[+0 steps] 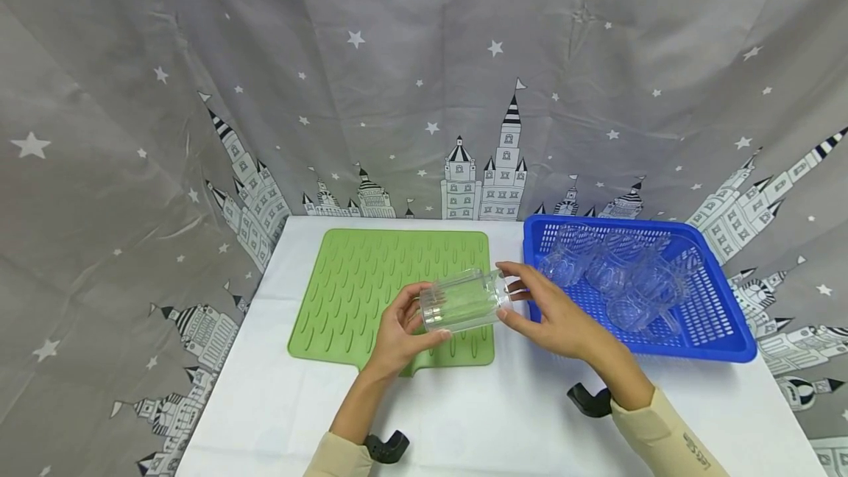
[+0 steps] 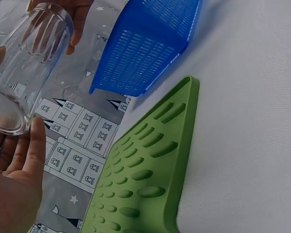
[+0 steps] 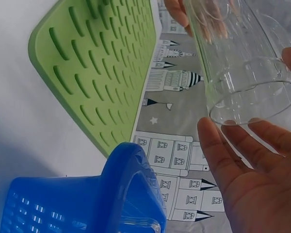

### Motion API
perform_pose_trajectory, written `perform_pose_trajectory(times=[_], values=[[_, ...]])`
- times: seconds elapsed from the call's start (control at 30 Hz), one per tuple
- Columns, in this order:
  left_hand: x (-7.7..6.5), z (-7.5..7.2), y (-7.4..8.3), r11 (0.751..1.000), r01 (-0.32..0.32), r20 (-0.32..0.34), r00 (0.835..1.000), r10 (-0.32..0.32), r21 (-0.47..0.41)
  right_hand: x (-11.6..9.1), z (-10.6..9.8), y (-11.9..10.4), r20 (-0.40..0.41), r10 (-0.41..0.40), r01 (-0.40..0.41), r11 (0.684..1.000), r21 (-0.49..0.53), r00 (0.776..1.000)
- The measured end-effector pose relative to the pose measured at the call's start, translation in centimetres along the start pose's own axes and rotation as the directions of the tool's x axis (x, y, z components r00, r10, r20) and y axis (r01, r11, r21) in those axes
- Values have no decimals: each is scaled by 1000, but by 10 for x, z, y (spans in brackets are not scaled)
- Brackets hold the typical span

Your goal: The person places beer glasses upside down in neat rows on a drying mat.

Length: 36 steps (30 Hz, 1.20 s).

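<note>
A clear glass mug (image 1: 464, 302) lies sideways in the air between my two hands, over the right part of a green drying mat (image 1: 391, 271). At its base end my left hand (image 1: 400, 330) grips it, thumb below and fingers behind. My right hand (image 1: 553, 311) holds the rim end between thumb and fingers. In the right wrist view, the fingertips of the right hand (image 3: 262, 165) are at the open rim of the mug (image 3: 252, 104). The left wrist view shows the thick base of the mug (image 2: 9, 114) against the fingers of the left hand (image 2: 19, 170).
Right of the mat stands a blue plastic basket (image 1: 745, 341) with several clear glass mugs (image 1: 619, 271) inside. Mat and basket rest on a white-covered table (image 1: 464, 418). A grey curtain (image 1: 397, 6) printed with castles and stars hangs behind it.
</note>
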<state>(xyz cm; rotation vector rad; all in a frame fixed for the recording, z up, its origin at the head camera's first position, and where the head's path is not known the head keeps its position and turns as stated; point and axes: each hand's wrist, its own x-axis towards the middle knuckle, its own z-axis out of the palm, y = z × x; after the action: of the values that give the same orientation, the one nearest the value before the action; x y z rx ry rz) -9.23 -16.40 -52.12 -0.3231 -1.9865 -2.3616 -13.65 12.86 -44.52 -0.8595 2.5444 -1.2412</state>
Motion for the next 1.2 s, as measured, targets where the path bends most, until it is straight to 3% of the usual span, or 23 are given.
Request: perform_pose_trajectory(times=[0.43,0.77,1.2], values=[[1,-4,7,997,-39,-27,999,41,63,0,-3,1,-5,20,-20,999,-48,1000],[0,-5,8,995,-5,-44,999,9,96,1,-4,3,-8,9,-10,999,-47,1000],[0,-6,9,995,-12,-56,998,18,98,0,-5,6,-16,11,-12,997,-71,1000]])
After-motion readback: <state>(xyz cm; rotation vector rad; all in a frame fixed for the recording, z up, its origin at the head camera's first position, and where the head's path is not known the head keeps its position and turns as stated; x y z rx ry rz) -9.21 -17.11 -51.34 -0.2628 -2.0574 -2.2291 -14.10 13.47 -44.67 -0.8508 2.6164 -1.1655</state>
